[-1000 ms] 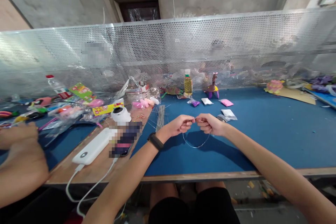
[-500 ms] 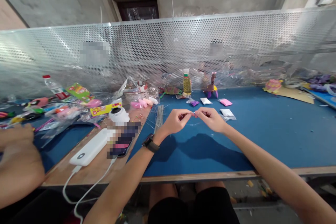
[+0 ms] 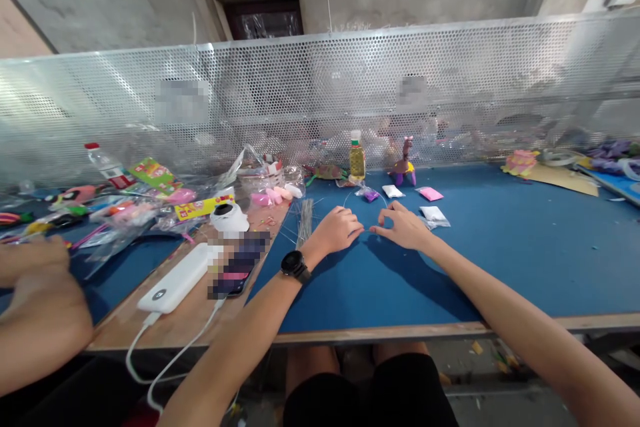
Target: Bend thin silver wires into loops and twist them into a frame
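- The thin wire (image 3: 345, 199) bowed above the worktop (image 3: 525, 260), its arc on the far-edge side of both hands, towards the small purple bag (image 3: 370, 195).
- Its long way ran left to right between the hands, neither clearly nearer.
- The left hand (image 3: 341, 229) was closed, fingers curled, gripping the wire.
- The right hand (image 3: 403, 225) faced it, thumb and forefinger curved; the wire was too fine there to tell whether they pinched it.
- By the worktop's left edge, the wire bundle (image 3: 305, 220) pointed from near edge to far, closer to the left hand.
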A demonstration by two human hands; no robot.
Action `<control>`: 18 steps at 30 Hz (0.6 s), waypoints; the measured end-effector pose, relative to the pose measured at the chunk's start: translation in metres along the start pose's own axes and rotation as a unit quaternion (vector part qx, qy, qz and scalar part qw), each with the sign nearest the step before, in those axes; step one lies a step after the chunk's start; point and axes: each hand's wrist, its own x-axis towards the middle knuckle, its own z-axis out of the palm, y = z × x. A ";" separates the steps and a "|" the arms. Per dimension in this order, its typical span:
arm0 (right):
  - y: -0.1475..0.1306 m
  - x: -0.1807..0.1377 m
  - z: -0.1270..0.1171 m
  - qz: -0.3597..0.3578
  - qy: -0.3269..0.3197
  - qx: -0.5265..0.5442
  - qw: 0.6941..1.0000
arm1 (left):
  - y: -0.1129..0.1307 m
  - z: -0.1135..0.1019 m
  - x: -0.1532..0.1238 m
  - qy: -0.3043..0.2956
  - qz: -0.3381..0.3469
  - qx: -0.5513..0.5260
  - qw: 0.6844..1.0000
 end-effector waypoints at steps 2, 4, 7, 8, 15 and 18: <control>-0.001 0.001 0.001 0.029 -0.030 -0.007 0.999 | 0.002 0.008 0.003 -0.026 0.002 0.037 0.999; -0.002 0.002 0.003 0.045 -0.041 -0.008 0.998 | 0.004 0.014 0.006 -0.041 0.002 0.059 0.997; -0.003 0.003 0.008 0.058 -0.034 0.008 0.998 | 0.005 0.018 0.007 -0.042 0.001 0.063 0.997; -0.004 0.004 0.010 0.059 -0.031 0.016 0.998 | 0.004 0.019 0.007 -0.041 0.001 0.059 0.997; -0.010 0.004 0.020 0.096 -0.022 0.030 0.995 | -0.001 0.023 0.002 -0.027 0.013 0.018 0.999; -0.011 0.004 0.022 0.122 -0.023 0.015 0.992 | 0.001 0.023 0.002 -0.027 0.010 0.007 1.000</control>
